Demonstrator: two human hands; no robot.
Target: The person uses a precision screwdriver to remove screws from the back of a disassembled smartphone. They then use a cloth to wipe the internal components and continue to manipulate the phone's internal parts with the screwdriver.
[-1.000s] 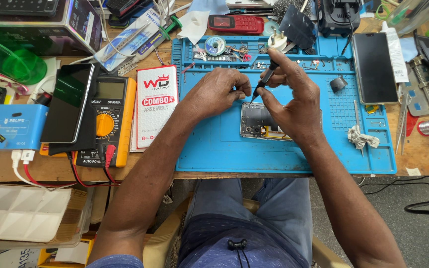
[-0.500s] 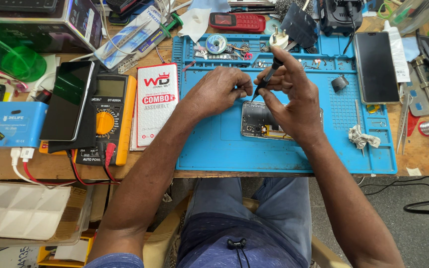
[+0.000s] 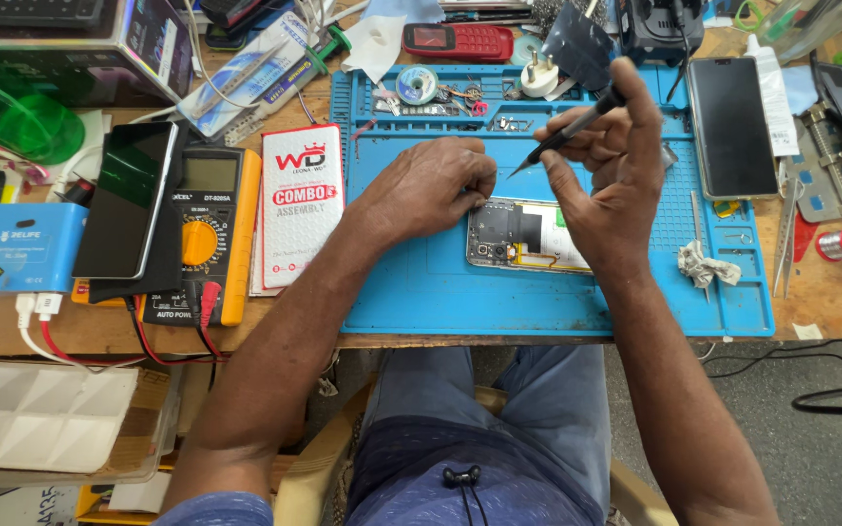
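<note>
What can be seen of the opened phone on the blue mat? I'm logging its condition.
The opened phone lies flat, back cover off, on the blue mat, its long side running left to right. Its inside shows a silvery frame, a dark board section, a pale battery area and a yellowish strip along the lower edge. The left hand rests at its upper left corner; the right hand hides its right end.

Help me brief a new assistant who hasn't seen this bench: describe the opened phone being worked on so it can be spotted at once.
Start at the big blue work mat covering the middle of the wooden bench. Near its centre, just below the left hand and right hand, lies the opened phone. Unlike the intact dark-screened phones nearby, its back is off, showing circuit boards and a white panel.
</note>
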